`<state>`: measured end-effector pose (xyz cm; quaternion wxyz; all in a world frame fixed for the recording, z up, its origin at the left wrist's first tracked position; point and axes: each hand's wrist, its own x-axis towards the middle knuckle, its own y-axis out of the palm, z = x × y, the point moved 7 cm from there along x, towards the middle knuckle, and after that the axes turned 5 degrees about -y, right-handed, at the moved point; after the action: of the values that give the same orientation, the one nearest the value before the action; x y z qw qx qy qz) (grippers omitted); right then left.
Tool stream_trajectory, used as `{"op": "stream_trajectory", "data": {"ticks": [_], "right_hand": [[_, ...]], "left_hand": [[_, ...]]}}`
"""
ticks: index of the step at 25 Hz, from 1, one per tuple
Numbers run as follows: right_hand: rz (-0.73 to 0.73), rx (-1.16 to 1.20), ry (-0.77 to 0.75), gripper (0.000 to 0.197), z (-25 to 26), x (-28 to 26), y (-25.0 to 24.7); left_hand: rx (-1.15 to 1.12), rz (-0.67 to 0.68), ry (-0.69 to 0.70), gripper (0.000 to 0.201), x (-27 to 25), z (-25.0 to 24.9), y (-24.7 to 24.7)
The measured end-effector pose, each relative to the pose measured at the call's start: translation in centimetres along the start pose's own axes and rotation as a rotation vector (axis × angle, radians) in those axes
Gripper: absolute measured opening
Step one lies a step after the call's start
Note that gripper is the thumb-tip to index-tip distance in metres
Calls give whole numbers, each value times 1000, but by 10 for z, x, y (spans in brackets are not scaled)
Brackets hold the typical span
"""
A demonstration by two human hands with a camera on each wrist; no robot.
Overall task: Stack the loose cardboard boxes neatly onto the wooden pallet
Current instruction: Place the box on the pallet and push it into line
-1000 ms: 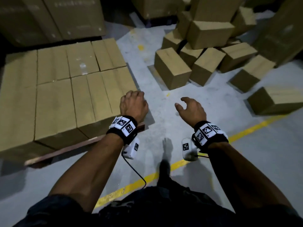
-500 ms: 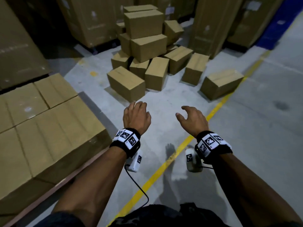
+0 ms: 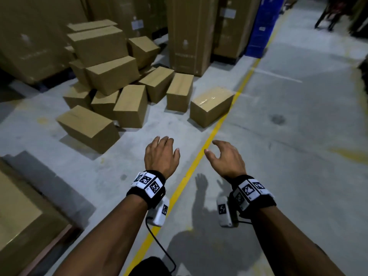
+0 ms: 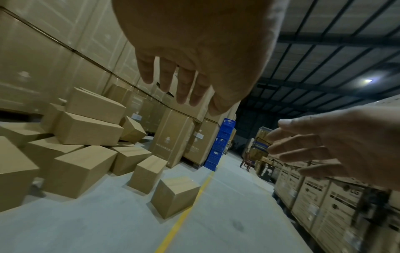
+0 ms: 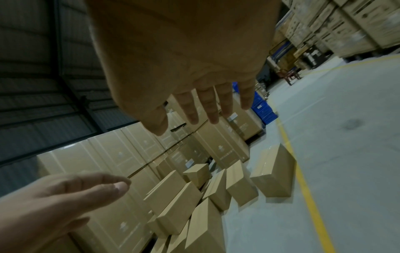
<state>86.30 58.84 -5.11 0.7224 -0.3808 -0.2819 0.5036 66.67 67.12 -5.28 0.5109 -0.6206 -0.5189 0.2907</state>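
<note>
Left hand (image 3: 161,156) and right hand (image 3: 227,158) both relaxed, fingers spread, holding nothing, apart over bare floor (image 3: 278,136). Loose boxes (image 3: 111,80) heaped ahead-left; pallet (image 3: 49,248) edge lower left, stacked.

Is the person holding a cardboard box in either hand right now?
No, the left hand and right hand both hang empty over the floor, short of the loose boxes.

Only readable mark: "LG" logo on large cartons (image 4: 337,196) stacked to my right. White labels on tall cartons (image 3: 137,24) too blurred.
</note>
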Motion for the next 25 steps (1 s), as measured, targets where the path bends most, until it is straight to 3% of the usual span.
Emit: {"op": "stream_trajectory", "data": {"ticks": [6, 13, 18, 25], "right_hand": [[-73, -20, 71, 52, -78, 81, -25], [-86, -97, 171, 56, -161, 248, -72], [-107, -82, 243, 56, -207, 335, -108], [-99, -44, 287, 57, -324, 468, -134]], "left_hand": [[-26, 73, 66, 46, 97, -70, 70], [-33, 157, 186, 49, 290, -162, 143], [-26, 200, 258, 52, 390, -228, 171], [10, 295, 208, 51, 504, -305, 262]]}}
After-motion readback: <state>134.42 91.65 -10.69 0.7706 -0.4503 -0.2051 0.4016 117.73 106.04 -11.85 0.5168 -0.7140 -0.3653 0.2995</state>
